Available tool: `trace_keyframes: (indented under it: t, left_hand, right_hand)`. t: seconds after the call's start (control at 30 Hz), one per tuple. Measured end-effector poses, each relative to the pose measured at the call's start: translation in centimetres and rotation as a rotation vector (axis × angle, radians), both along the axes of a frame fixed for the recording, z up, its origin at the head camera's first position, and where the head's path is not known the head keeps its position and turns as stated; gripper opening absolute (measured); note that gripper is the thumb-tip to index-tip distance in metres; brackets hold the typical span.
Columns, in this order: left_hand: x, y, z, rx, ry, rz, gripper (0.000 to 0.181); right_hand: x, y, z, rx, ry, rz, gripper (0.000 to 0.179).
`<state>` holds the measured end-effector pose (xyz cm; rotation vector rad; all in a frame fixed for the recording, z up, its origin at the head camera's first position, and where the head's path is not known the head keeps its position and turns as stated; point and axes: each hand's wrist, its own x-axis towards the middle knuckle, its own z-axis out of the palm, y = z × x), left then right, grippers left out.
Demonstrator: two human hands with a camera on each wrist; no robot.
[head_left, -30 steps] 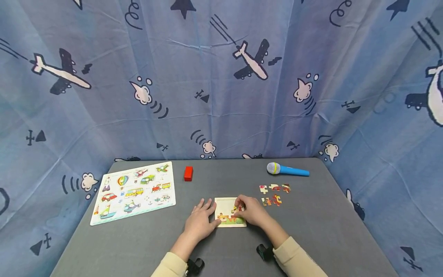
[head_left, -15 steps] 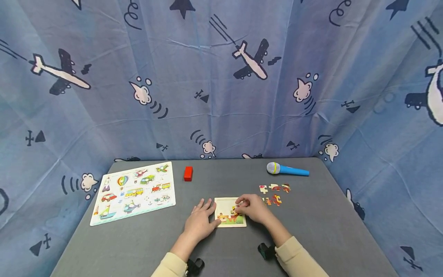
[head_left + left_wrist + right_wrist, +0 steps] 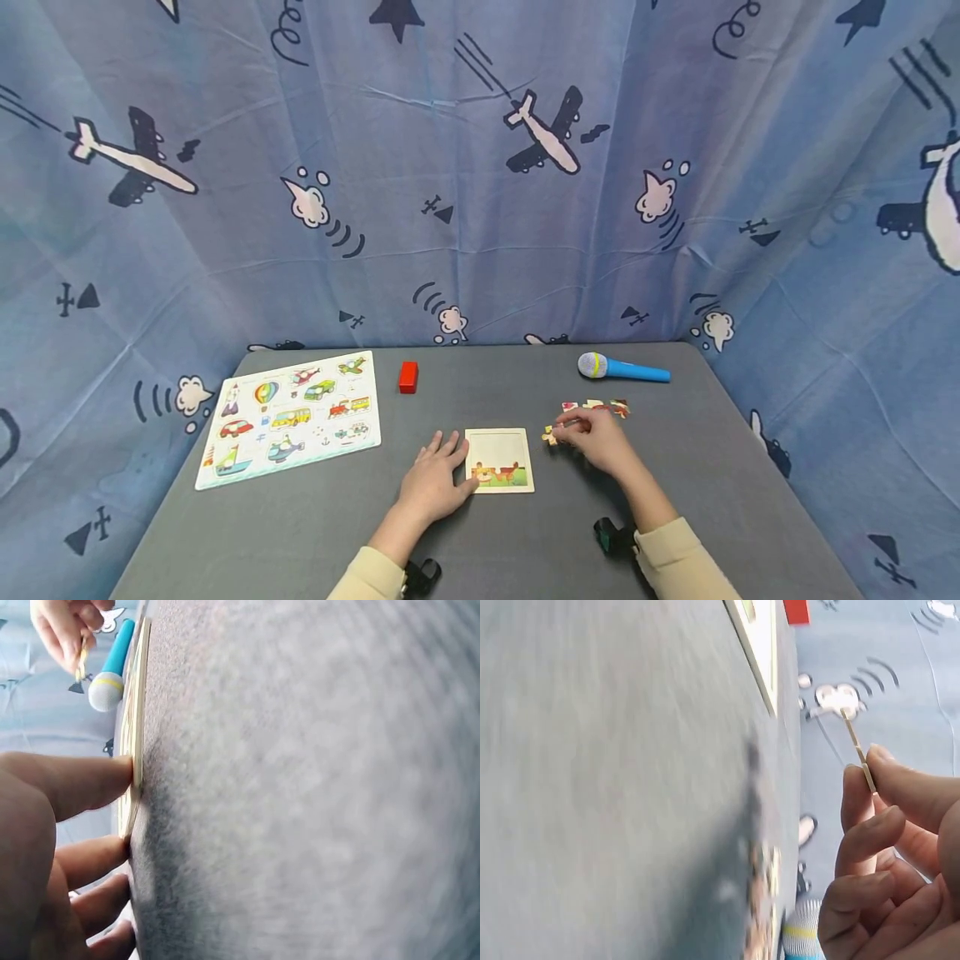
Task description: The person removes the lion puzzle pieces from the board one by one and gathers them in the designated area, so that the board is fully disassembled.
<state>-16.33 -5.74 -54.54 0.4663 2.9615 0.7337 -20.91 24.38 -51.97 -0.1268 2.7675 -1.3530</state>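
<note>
The right hand (image 3: 596, 440) pinches a puzzle piece (image 3: 551, 435) between thumb and fingers, held just right of the puzzle tray (image 3: 498, 460), near the loose pieces (image 3: 600, 407). The left hand (image 3: 435, 479) lies flat with fingers spread, touching the tray's left edge. The step in hand seems to be carrying one piece; next it needs turning to match an open slot above the tray's filled bottom row.

Cream long sleeves (image 3: 678, 557) cover both forearms; black wrist-mounted cameras (image 3: 611, 537) sit beneath.
</note>
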Motion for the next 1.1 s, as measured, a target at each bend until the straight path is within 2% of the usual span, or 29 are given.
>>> trace_keyframes:
  t: [0.13, 0.5, 0.8, 1.1]
  left_hand:
    - [0.0, -0.1, 0.1, 0.001, -0.016, -0.013, 0.069]
    - [-0.2, -0.4, 0.5, -0.013, -0.07, -0.035, 0.076]
    - [-0.2, -0.6, 0.4, -0.017, -0.052, -0.035, 0.076]
    - [-0.1, -0.6, 0.3, 0.003, -0.065, -0.032, 0.076]
  right_hand:
    - [0.0, 1.9, 0.6, 0.008, 0.026, -0.039, 0.025]
    - [0.3, 6.2, 0.4, 0.073, -0.031, -0.159, 0.03]
    - [-0.2, 9.4, -0.5, 0.128, -0.049, -0.206, 0.038]
    - [-0.6, 10.8, -0.9, 0.151, -0.102, -0.232, 0.037]
